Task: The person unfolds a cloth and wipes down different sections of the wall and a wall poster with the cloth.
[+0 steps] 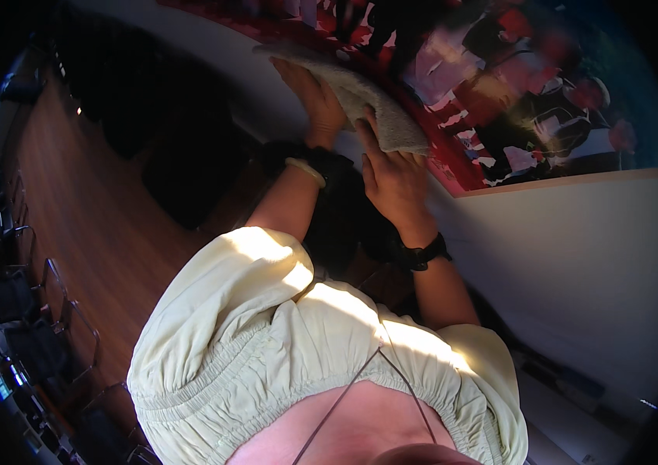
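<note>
A grey-beige cloth (pixel 375 105), folded and soft-looking, lies along the lower edge of a large colourful picture (pixel 499 101) on the wall. My left hand (pixel 312 97) is at the cloth's left part, fingers long and close together along its edge; the thumb is hidden. At the cloth's right end my right hand (pixel 395 177) grips it, with the index finger stretched over its face and some fingers out of sight behind it. Both arms reach up and forward. A pale band circles the left wrist, a black watch (pixel 422 254) the right.
White wall (pixel 577 240) runs below and beside the picture. Dark chair-like shapes (pixel 189 155) stand close to my left arm. Further left is a long brown wooden surface (pixel 89 225), with several metal-framed chairs (pixel 58 310) along its far side. Low pale boxes or ledges sit at the lower right.
</note>
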Demonstrator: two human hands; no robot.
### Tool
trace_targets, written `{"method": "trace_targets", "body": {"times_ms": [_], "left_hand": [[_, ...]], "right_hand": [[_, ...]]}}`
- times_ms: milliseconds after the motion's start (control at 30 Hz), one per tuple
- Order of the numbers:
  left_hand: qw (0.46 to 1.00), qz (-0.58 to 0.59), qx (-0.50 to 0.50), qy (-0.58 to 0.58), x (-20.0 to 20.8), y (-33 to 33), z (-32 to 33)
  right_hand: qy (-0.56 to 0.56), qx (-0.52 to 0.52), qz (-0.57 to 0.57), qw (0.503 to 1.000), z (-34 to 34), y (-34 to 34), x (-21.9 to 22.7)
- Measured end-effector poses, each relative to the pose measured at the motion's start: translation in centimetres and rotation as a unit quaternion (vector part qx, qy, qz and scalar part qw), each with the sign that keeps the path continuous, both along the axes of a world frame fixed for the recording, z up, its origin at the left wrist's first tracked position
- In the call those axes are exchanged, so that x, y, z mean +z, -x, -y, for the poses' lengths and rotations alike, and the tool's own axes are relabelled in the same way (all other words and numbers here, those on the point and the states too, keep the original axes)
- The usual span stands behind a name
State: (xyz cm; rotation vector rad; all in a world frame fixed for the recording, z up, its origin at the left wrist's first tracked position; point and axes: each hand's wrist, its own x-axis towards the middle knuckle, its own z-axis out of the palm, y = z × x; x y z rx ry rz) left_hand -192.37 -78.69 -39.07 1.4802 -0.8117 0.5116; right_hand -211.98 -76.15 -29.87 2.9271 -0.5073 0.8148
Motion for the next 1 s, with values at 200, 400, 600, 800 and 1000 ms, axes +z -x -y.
{"method": "trace_targets", "body": {"times_ms": [200, 400, 600, 800, 1000], "left_hand": [[0.963, -0.257, -0.074, 0.036, -9.2, 4.0, 0.4], [0.95, -0.303, -0.075, -0.019, -13.0, 6.5, 0.9], [0.958, -0.267, -0.079, -0.066, -11.2, 7.7, 0.2], [0.978, -0.11, -0.173, -0.04, -0.5, 12.9, -0.6], [0.967, 0.071, -0.23, -0.085, 2.4, 14.6, -1.6]], "right_hand": [[-0.102, 0.033, -0.09, 0.99, -0.4, -1.4, -2.9], [-0.17, 0.018, -0.12, 0.978, 0.0, -1.3, -4.9], [-0.264, -0.038, -0.015, 0.964, -0.6, 0.5, -6.3], [-0.375, -0.098, 0.16, 0.908, -1.5, 5.9, -5.7], [-0.402, -0.127, 0.299, 0.856, -2.3, 7.6, -6.8]]}}
